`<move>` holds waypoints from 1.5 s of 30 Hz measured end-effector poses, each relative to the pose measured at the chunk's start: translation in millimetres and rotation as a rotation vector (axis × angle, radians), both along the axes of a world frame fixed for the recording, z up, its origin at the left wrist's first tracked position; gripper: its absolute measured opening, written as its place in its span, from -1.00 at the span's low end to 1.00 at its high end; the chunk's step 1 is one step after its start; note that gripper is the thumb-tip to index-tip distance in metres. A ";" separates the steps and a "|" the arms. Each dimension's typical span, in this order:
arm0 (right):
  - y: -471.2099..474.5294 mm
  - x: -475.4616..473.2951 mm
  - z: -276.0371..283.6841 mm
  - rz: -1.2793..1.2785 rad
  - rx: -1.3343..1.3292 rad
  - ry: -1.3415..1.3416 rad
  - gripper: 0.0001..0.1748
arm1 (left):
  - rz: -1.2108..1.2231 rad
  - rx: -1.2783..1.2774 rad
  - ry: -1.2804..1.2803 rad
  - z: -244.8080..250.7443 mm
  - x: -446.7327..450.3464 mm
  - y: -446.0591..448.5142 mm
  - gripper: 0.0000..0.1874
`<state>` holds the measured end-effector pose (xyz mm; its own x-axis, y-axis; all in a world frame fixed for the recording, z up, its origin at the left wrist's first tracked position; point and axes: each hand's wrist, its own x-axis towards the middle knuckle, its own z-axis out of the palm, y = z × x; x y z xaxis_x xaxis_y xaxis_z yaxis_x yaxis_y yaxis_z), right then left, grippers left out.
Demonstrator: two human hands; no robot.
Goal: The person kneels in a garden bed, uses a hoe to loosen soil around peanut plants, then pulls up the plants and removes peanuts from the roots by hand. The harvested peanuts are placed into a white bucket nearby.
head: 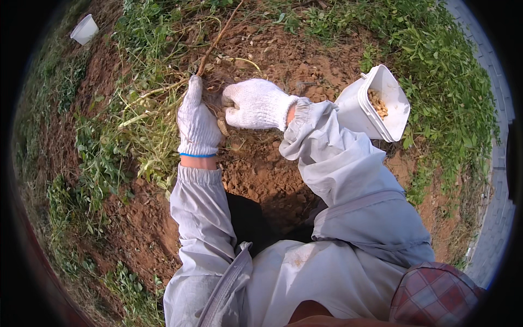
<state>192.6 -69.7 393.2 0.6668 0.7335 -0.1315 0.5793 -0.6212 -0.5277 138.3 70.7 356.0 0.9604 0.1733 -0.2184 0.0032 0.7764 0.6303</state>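
My left hand [195,118], in a white knitted glove with a blue cuff edge, grips the base of an uprooted peanut plant [143,112]. Its pale stems and yellowing leaves spread out to the left. Beside it, my right hand [255,104] wears a matching glove, its fingers curled in against the thin roots [212,92]. Whatever lies between those fingers is hidden. A peanut pod [222,126] hangs just below, between the two hands. From above the left glove a long brown stalk [218,39] slants up to the right.
A white plastic bucket [351,106] lies tilted at the right, with several peanut pods [377,104] inside. Another white bucket [84,30] stands far upper left. Reddish clods of soil [261,171] lie below my hands. Green plants [441,81] border a grey paved path [496,163] at right.
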 end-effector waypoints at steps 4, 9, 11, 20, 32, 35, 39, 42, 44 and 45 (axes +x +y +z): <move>-21.5 2.8 -13.7 0.044 0.107 0.184 -0.49 | 0.022 0.035 0.027 -1.6 -4.4 -9.4 -0.57; -28.5 0.8 -2.3 0.101 -0.278 0.030 -0.53 | 0.204 0.264 0.174 -9.6 -8.4 -26.2 -0.55; -41.9 4.5 -23.6 0.084 -0.522 0.016 -0.59 | 0.227 0.163 0.159 -12.3 -3.7 -23.0 -0.54; -239.7 30.0 -6.4 -0.882 0.484 -0.046 -0.73 | 0.164 0.089 -0.060 -7.4 -18.8 11.0 -0.66; -162.2 -0.9 0.0 -0.376 0.397 0.013 -0.59 | 0.019 -0.102 -0.090 4.1 -9.8 -13.8 -0.77; -83.2 -3.9 3.6 -0.122 0.332 -0.056 -0.37 | 0.027 -0.003 -0.037 4.4 -9.3 -20.1 -0.80; -62.2 5.0 8.7 -0.033 0.163 -0.156 -0.32 | 0.053 0.095 0.026 7.7 -8.7 -29.9 -0.81; -72.7 1.8 15.6 0.000 0.058 -0.170 -0.41 | -0.028 0.123 0.097 15.7 -15.2 -24.7 -0.79; -75.9 -6.5 15.0 0.089 0.152 -0.082 -0.45 | 0.132 0.079 0.141 7.9 -10.3 -39.3 -0.78; -75.6 -13.7 16.1 0.137 0.202 -0.041 -0.47 | 0.213 0.006 0.169 10.8 -8.0 -44.4 -0.78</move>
<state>178.9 -145.3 409.3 0.5612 0.8260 0.0523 0.6742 -0.4196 -0.6077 130.3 26.3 366.8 0.8522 0.3691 -0.3709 -0.0537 0.7668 0.6396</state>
